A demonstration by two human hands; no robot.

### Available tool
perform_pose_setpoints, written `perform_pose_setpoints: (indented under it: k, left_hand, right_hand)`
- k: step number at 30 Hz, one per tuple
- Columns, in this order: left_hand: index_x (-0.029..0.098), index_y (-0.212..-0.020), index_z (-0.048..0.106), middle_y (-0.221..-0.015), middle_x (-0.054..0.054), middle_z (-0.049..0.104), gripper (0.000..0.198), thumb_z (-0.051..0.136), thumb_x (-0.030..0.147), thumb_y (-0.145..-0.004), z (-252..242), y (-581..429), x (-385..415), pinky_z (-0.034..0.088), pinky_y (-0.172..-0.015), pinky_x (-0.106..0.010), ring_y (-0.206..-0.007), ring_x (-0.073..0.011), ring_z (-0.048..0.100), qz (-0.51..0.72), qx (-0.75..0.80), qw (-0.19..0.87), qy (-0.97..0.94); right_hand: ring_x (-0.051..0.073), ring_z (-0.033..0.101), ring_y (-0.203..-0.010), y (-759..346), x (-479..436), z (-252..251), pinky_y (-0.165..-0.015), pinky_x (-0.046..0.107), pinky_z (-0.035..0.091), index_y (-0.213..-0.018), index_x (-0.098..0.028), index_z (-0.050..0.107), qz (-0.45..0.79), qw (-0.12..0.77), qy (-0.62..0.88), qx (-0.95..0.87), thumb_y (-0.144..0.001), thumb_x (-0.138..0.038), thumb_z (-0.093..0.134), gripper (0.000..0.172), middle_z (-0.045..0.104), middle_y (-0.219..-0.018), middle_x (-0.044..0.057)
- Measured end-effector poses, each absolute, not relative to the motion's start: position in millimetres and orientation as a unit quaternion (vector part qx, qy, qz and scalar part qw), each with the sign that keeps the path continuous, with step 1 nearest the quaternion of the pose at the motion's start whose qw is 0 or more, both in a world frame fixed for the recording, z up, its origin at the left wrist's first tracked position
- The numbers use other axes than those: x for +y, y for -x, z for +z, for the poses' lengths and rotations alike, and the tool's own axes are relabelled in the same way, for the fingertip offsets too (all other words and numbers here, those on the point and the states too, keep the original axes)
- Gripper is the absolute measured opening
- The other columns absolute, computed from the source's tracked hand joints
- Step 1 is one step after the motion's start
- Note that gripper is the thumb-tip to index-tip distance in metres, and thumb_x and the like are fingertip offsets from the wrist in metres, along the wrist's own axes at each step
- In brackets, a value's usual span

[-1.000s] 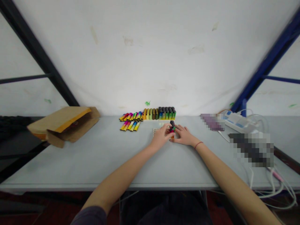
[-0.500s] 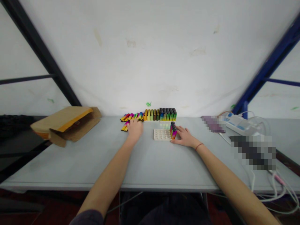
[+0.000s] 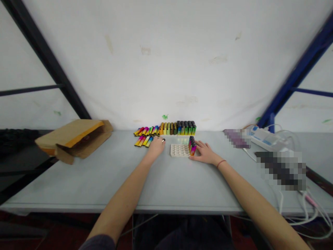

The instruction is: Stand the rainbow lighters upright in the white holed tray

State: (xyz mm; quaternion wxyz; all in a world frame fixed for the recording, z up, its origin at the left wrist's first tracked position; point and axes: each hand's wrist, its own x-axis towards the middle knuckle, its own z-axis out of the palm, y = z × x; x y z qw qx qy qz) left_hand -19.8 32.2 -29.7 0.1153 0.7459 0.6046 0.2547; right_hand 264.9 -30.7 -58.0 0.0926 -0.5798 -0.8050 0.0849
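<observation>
While the right hand (image 3: 205, 152) lay flat on the desk (image 3: 166, 187) with its fingers spread apart, the left hand (image 3: 156, 147) was closed at the near edge of the loose lighters. Its fingers were together on a single lighter (image 3: 163, 140), of which only a dark end showed at the fingertips; the rest was hidden by the hand. Between the two hands sat a white tray (image 3: 179, 156) with rows of round holes. A short row of pink and multicoloured lighters (image 3: 192, 147) stood upright at its right end, black tops up, just beside the right thumb; whether the thumb touched them could not be told. Left of the tray, a few bright lighters (image 3: 142, 141) lay on their sides, with a larger pile (image 3: 147, 131) behind them. Along the wall (image 3: 166, 62), a block of yellow and brown lighters (image 3: 168, 128) stood next to a block of blue and green ones (image 3: 186, 128). An open cardboard box (image 3: 70, 135) lay well off to the left. Far to the right were a white power strip (image 3: 267, 137) and two items (image 3: 236, 138) too blurred to name.
</observation>
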Motion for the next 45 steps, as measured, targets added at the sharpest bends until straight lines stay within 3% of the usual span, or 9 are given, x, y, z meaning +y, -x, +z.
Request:
perform_pose_setpoints:
  k: [3,6,12,16,19,26,35,41,45]
  left_hand:
    - [0.018,-0.105,0.057,-0.098,-0.01,0.069,0.014,0.055,0.027,-0.094,-29.7,12.0,36.5,0.052,-0.087,-0.037,-0.094,-0.0224,0.069,0.43,0.512,0.273,-0.692]
    - [0.024,-0.111,0.047,-0.076,0.003,0.062,0.022,0.055,0.038,-0.095,-25.1,0.9,32.2,0.052,-0.07,-0.027,-0.071,-0.0152,0.066,0.523,0.423,0.449,-0.588]
    - [0.024,-0.094,0.048,-0.056,0.008,0.049,0.024,0.049,0.048,-0.092,-11.0,-10.9,16.3,0.027,-0.041,-0.018,-0.038,-0.0076,0.036,0.548,0.4,0.596,-0.429]
    - [0.022,-0.066,0.043,-0.043,0.009,0.029,0.049,0.038,0.064,-0.091,-5.3,-10.3,13.6,0.019,-0.038,-0.019,-0.034,-0.006,0.023,0.542,0.424,0.618,-0.381]
    - [0.022,-0.059,0.038,-0.042,0.01,0.022,0.051,0.039,0.063,-0.09,-5.5,-10.4,13.1,0.014,-0.038,-0.019,-0.033,-0.0055,0.018,0.539,0.439,0.61,-0.379]
    - [0.023,-0.062,0.035,-0.043,0.009,0.023,0.041,0.031,0.046,-0.095,-9.0,-15.3,12.8,0.012,-0.038,-0.019,-0.033,-0.0064,0.015,0.569,0.435,0.598,-0.361]
    - [0.023,-0.062,0.035,-0.043,0.01,0.02,0.046,0.032,0.056,-0.094,-11.0,-16.4,9.8,0.012,-0.038,-0.019,-0.034,-0.0066,0.015,0.576,0.429,0.604,-0.346]
    - [0.023,-0.061,0.034,-0.042,0.01,0.018,0.039,0.028,0.042,-0.095,-8.4,-17.3,7.5,0.011,-0.038,-0.02,-0.034,-0.0071,0.013,0.564,0.426,0.619,-0.344]
    - [0.024,-0.062,0.031,-0.042,0.01,0.016,0.039,0.025,0.044,-0.095,-7.0,-16.3,7.2,0.011,-0.038,-0.02,-0.033,-0.0075,0.013,0.569,0.417,0.628,-0.328]
  right_hand:
    - [0.044,0.027,-0.151,-264.8,-30.8,-57.1,-0.12,0.066,0.02,-0.152,-0.016,0.047,0.084,0.089,0.58,-0.805,-0.084,-0.078,0.055,0.092,0.033,-0.164,0.021]
    - [0.043,0.027,-0.151,-264.4,-31.1,-56.3,-0.119,0.067,0.021,-0.153,-0.018,0.047,0.086,0.089,0.579,-0.806,-0.084,-0.078,0.054,0.092,0.033,-0.164,0.021]
    - [0.043,0.026,-0.152,-264.4,-31.3,-57.6,-0.12,0.066,0.02,-0.153,-0.022,0.048,0.09,0.095,0.581,-0.803,-0.084,-0.08,0.055,0.09,0.034,-0.164,0.018]
    - [0.043,0.026,-0.152,-264.5,-31.2,-57.8,-0.12,0.066,0.019,-0.152,-0.021,0.048,0.091,0.094,0.582,-0.802,-0.083,-0.08,0.054,0.091,0.034,-0.164,0.019]
    - [0.044,0.026,-0.152,-264.5,-31.2,-56.9,-0.12,0.066,0.019,-0.152,-0.02,0.048,0.093,0.09,0.583,-0.802,-0.083,-0.08,0.054,0.092,0.033,-0.164,0.02]
    - [0.044,0.025,-0.152,-265.0,-31.6,-55.5,-0.12,0.066,0.019,-0.153,-0.019,0.048,0.094,0.085,0.584,-0.802,-0.083,-0.079,0.055,0.092,0.032,-0.165,0.02]
    - [0.043,0.026,-0.152,-264.4,-31.6,-56.1,-0.12,0.066,0.02,-0.152,-0.021,0.049,0.09,0.089,0.582,-0.803,-0.083,-0.08,0.055,0.091,0.034,-0.164,0.019]
    - [0.043,0.026,-0.152,-264.0,-32.1,-55.1,-0.12,0.067,0.02,-0.151,-0.02,0.049,0.093,0.085,0.583,-0.803,-0.084,-0.079,0.055,0.09,0.033,-0.164,0.019]
    - [0.043,0.026,-0.152,-264.2,-32.1,-55.2,-0.12,0.067,0.019,-0.151,-0.019,0.049,0.094,0.088,0.581,-0.804,-0.084,-0.079,0.054,0.091,0.032,-0.165,0.02]
